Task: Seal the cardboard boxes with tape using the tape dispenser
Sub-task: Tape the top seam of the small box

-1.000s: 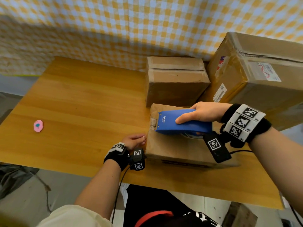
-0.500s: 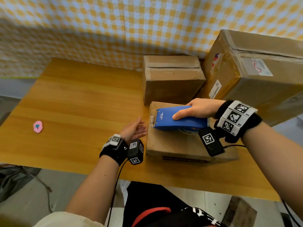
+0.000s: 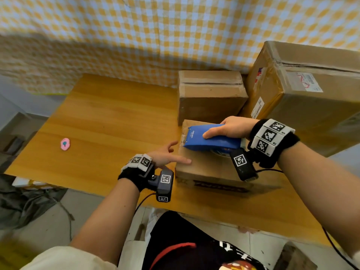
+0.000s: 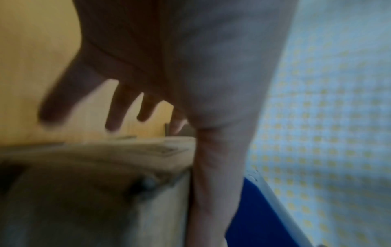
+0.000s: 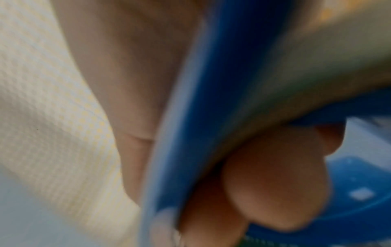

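Observation:
A low cardboard box (image 3: 212, 170) lies at the table's near edge. My right hand (image 3: 229, 129) grips the blue tape dispenser (image 3: 206, 140), which rests on the box top with its mouth at the left edge. The right wrist view shows my fingers (image 5: 275, 183) curled round the blue dispenser (image 5: 207, 117). My left hand (image 3: 167, 155) is spread with straight fingers at the box's left edge; its thumb lies on the box top. In the blurred left wrist view, the spread fingers (image 4: 114, 107) hang beside the box (image 4: 95, 192).
A medium cardboard box (image 3: 210, 96) stands behind the low one, and a large box (image 3: 303, 90) sits at the right. A small pink object (image 3: 65, 144) lies on the wooden table (image 3: 109, 123) at the left. A checkered cloth covers the wall behind.
My left hand has lifted off the box's left side, opened, and set its thumb on the box top. The dispenser stays at the left edge of the box top.

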